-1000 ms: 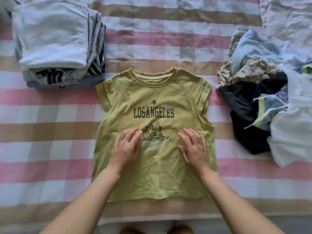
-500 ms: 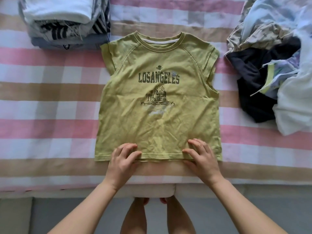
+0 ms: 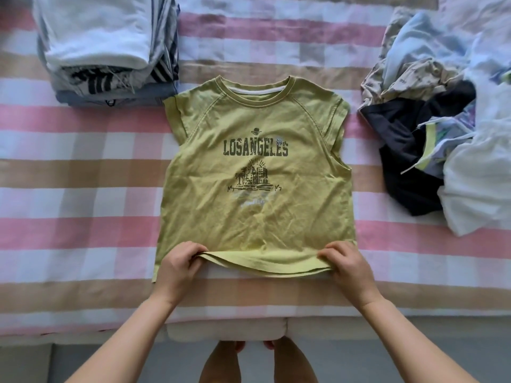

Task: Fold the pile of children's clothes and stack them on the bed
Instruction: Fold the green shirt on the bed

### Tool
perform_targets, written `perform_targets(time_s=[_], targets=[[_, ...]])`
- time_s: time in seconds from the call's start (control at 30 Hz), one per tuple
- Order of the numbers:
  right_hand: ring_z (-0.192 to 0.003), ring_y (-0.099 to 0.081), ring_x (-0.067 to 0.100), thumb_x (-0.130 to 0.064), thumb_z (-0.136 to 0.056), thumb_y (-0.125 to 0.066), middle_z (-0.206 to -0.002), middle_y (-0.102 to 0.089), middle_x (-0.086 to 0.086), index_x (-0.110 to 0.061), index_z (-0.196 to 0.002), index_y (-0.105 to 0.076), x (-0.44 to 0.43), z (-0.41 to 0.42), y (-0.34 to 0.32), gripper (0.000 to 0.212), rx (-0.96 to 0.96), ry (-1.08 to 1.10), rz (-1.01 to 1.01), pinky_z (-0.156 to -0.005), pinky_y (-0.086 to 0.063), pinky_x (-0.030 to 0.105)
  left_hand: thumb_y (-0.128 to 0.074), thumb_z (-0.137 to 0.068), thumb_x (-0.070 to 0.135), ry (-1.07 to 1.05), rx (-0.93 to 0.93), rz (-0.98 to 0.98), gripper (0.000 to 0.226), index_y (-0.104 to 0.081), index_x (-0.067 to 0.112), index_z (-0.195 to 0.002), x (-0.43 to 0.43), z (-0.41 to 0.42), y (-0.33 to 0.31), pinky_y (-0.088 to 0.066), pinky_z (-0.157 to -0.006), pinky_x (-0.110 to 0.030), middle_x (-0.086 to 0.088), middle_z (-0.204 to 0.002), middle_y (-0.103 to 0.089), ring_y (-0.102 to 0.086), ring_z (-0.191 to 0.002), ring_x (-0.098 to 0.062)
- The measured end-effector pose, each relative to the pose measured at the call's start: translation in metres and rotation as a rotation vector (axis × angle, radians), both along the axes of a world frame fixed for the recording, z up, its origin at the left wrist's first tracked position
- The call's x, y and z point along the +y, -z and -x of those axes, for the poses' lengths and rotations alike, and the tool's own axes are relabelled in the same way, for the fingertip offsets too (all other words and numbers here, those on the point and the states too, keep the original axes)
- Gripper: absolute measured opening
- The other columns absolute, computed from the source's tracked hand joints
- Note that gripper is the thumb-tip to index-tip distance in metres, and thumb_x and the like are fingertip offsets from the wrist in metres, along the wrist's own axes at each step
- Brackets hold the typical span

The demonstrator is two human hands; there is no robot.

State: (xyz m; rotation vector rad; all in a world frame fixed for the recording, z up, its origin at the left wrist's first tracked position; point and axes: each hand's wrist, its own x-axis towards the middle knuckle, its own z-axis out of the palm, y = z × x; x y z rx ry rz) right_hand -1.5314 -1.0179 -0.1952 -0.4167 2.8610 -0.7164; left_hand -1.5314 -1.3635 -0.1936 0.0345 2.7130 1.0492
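Note:
A yellow-green T-shirt [image 3: 254, 167] with a dark "LOSANGELES" print lies face up on the checked bed cover [image 3: 83, 194], collar away from me. My left hand [image 3: 179, 268] pinches the bottom hem near its left corner. My right hand [image 3: 348, 268] pinches the hem near the right corner. Between the hands the hem is lifted slightly off the bed and its edge curls up. A stack of folded clothes [image 3: 107, 48] sits at the far left, white garment on top. A loose pile of unfolded clothes [image 3: 448, 134] lies at the right.
The bed's near edge [image 3: 83, 330] runs across the bottom of the view, with grey floor [image 3: 110, 363] beyond it. My legs stand against the edge in the middle. Bare cover lies left of the shirt and between the shirt and the loose pile.
My hands slid down the shirt from its middle to the bottom hem. They lay flat on the hem half a second ago; now they pinch it and have raised it a little.

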Motion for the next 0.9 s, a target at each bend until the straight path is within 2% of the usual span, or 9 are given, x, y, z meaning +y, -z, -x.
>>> perform_targets(time_s=[0.07, 0.13, 0.23, 0.33, 0.47, 0.53, 0.63, 0.77, 0.9], targets=[[-0.071, -0.062, 0.029, 0.014, -0.060, -0.076, -0.076, -0.068, 0.011, -0.003, -0.078, -0.072, 0.012, 0.013, -0.006, 0.025, -0.116, 0.174, 0.101, -0.064, -0.043, 0.024, -0.070, -0.070, -0.012, -0.014, -0.070, -0.011, 0.016, -0.068, 0.002, -0.077, -0.013, 0.007, 0.000, -0.038, -0.066, -0.010, -0.003, -0.073, -0.064, -0.053, -0.070, -0.007], [-0.076, -0.061, 0.024, 0.010, -0.068, -0.073, -0.080, -0.069, 0.011, -0.003, -0.082, -0.072, 0.026, 0.025, -0.011, 0.019, -0.242, 0.393, 0.178, -0.068, -0.041, 0.021, -0.076, -0.069, -0.005, -0.038, -0.160, -0.014, 0.017, -0.069, 0.006, -0.079, -0.032, 0.011, -0.002, -0.038, -0.066, -0.004, 0.002, -0.074, -0.064, -0.056, -0.069, -0.007], [-0.068, -0.059, 0.003, 0.004, -0.073, -0.073, -0.075, -0.068, 0.007, -0.010, -0.079, -0.070, 0.044, 0.033, -0.016, 0.016, -0.430, 0.572, 0.330, -0.064, -0.041, 0.012, -0.084, -0.060, 0.003, -0.024, -0.277, -0.003, 0.029, -0.068, 0.018, -0.080, -0.057, 0.012, -0.009, -0.038, -0.066, -0.008, 0.004, -0.076, -0.062, -0.056, -0.074, -0.010], [-0.075, -0.057, 0.009, -0.001, -0.070, -0.077, -0.079, -0.067, 0.002, -0.017, -0.082, -0.069, 0.045, 0.035, -0.019, 0.021, -0.525, 0.532, 0.329, -0.072, -0.043, 0.017, -0.086, -0.051, -0.004, -0.030, -0.278, 0.055, 0.034, -0.071, 0.014, -0.076, -0.065, 0.007, -0.011, -0.035, -0.069, -0.017, 0.002, -0.075, -0.058, -0.052, -0.079, -0.020], [-0.072, -0.055, 0.009, 0.004, -0.075, -0.070, -0.074, -0.068, 0.005, -0.012, -0.077, -0.068, 0.040, 0.033, -0.015, 0.016, -0.459, 0.602, 0.387, -0.066, -0.040, 0.013, -0.074, -0.060, -0.018, -0.339, -0.278, -0.215, 0.030, -0.068, 0.011, -0.063, -0.064, 0.010, -0.013, -0.042, -0.071, -0.009, 0.001, -0.072, -0.065, -0.057, -0.075, -0.003], [-0.067, -0.059, -0.002, 0.006, -0.080, -0.064, -0.069, -0.071, -0.006, -0.008, -0.082, -0.068, 0.037, 0.038, -0.015, 0.015, -0.425, 0.765, 0.556, -0.064, -0.043, 0.006, -0.068, -0.066, -0.019, -0.549, -0.276, -0.430, 0.029, -0.069, 0.010, -0.072, -0.064, 0.023, -0.015, -0.048, -0.068, -0.006, 0.003, -0.069, -0.070, -0.062, -0.068, 0.002], [-0.065, -0.060, -0.011, 0.002, -0.086, -0.057, -0.067, -0.069, -0.022, -0.017, -0.083, -0.065, 0.030, 0.058, -0.017, 0.021, -0.325, 0.913, 0.688, -0.063, -0.045, 0.003, -0.063, -0.075, -0.010, -0.712, -0.192, -0.569, 0.023, -0.067, 0.012, -0.080, -0.058, 0.053, -0.018, -0.050, -0.062, -0.008, 0.013, -0.065, -0.070, -0.063, -0.063, 0.003], [-0.063, -0.058, -0.010, -0.004, -0.089, -0.055, -0.066, -0.067, -0.024, -0.026, -0.076, -0.068, 0.020, 0.106, -0.022, 0.029, -0.158, 0.928, 0.748, -0.061, -0.045, 0.004, -0.059, -0.084, 0.003, -0.778, 0.013, -0.572, 0.023, -0.066, 0.024, -0.078, -0.042, 0.104, -0.018, -0.046, -0.061, -0.006, 0.021, -0.065, -0.067, -0.058, -0.063, 0.007], [-0.058, -0.052, -0.010, -0.012, -0.090, -0.058, -0.063, -0.063, -0.027, -0.032, -0.071, -0.066, 0.015, 0.165, -0.021, 0.029, -0.019, 0.918, 0.704, -0.058, -0.040, 0.005, -0.060, -0.088, 0.007, -0.780, 0.202, -0.426, 0.005, -0.061, 0.010, -0.085, -0.032, 0.156, -0.007, -0.039, -0.061, -0.004, 0.027, -0.064, -0.062, -0.052, -0.060, 0.012]])
